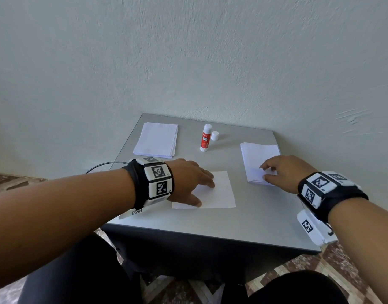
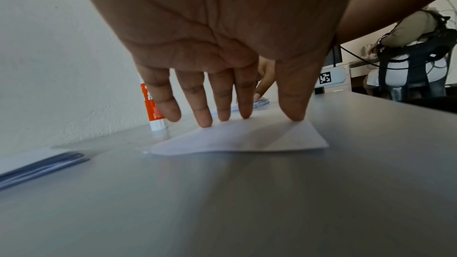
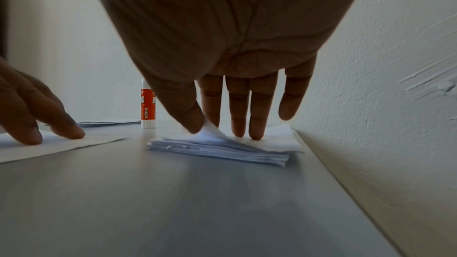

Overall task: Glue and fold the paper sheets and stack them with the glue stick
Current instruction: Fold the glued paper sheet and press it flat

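I pin the folded white paper sheet (image 1: 212, 191) mid-table under my flat, spread left hand (image 1: 188, 178) | my right hand (image 1: 278, 170) thumb-peels the white paper stack (image 3: 222, 149) | uncapped red-and-white glue stick (image 1: 205, 137) upright behind.

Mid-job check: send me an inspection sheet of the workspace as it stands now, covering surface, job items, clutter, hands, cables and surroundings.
Surface: grey table, set against the wall.
Job's things: single sheet front centre; paper stack far left; second stack on the right; glue stick upright and uncapped, its cap beside it.
Clutter: nothing seen.
Hands: left hand presses the single sheet with straight fingers; right hand lifts the top sheet's corner off the right stack with its thumb, other fingers flat on the stack.
Cables: black cable off the table's left edge.
Surroundings: pale textured wall; patterned floor; another person seated in the left wrist view.
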